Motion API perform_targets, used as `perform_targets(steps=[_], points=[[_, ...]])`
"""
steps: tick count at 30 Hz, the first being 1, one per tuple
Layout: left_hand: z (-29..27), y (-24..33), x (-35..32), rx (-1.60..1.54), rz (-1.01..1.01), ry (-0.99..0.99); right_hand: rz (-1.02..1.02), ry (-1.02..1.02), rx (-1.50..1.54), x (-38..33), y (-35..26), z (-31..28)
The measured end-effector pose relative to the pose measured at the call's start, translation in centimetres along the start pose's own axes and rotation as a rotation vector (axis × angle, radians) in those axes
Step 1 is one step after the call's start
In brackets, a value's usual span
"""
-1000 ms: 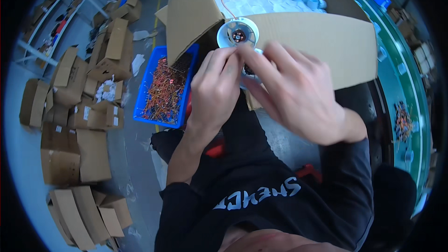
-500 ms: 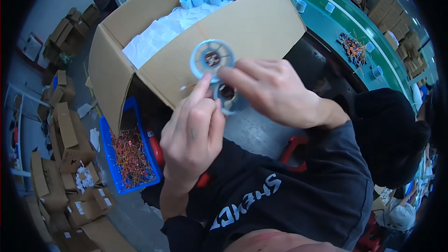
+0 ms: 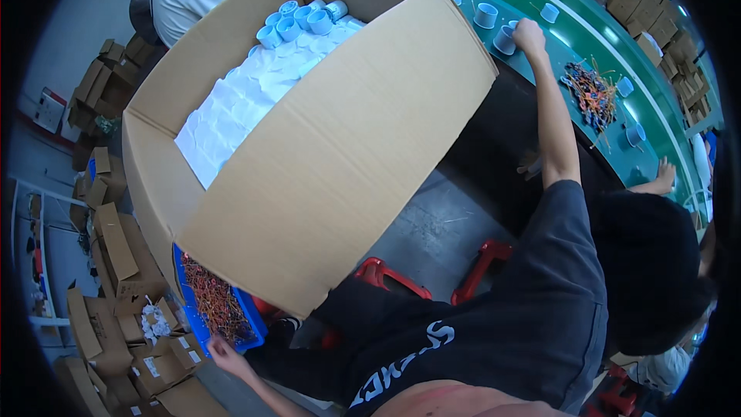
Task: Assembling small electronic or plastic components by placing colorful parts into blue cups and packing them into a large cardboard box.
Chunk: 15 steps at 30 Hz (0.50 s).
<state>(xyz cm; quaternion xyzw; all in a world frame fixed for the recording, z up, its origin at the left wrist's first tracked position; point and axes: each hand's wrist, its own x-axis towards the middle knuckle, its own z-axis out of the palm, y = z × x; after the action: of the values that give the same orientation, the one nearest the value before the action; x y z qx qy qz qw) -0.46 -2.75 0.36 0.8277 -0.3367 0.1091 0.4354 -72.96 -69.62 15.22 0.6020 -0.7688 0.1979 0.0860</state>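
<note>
While our left hand (image 3: pixel 224 353) touches the blue bin (image 3: pixel 202 316) near left, fingers unclear, our right hand (image 3: pixel 529 33) grips a blue cup (image 3: pixel 505 39) far right.

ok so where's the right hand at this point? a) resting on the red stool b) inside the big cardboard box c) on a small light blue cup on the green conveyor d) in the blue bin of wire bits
c: the right hand is stretched out to the green conveyor and sits on a small light blue cup, well clear of the big cardboard box.
</note>
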Motion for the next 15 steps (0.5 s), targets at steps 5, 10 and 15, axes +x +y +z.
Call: perform_targets(steps=[5,10,15], points=[[-5.8,-6.2,-8.8,0.016,-0.673,-0.188,-0.067,0.075,0.023,4.5,-3.0,2.7],[-7.4,-13.2,-12.8,0.253,-0.566,-0.252,-0.024,0.021,0.018,9.6,-4.6,6.0],[-5.0,-13.9,-16.2,0.998,-0.512,-0.335,0.028,0.027,0.185,12.6,-4.3,8.0]])
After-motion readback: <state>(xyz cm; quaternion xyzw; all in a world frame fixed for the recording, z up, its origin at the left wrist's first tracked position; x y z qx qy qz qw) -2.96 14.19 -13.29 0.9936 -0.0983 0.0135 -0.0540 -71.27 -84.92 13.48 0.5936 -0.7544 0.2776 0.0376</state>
